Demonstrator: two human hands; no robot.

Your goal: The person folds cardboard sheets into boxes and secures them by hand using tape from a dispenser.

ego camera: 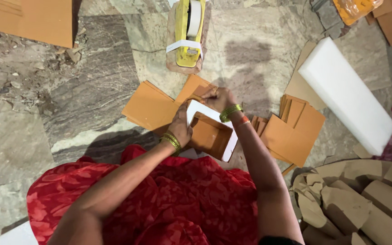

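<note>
While the small box (210, 135) already stands folded up with white walls and an open top, its far flap looks unfinished. Left hand (180, 128) grips the near-left wall, right hand (218, 97) pinches the far edge. It's on the floor (91, 90), over flat orange card sheets (150, 109).
</note>
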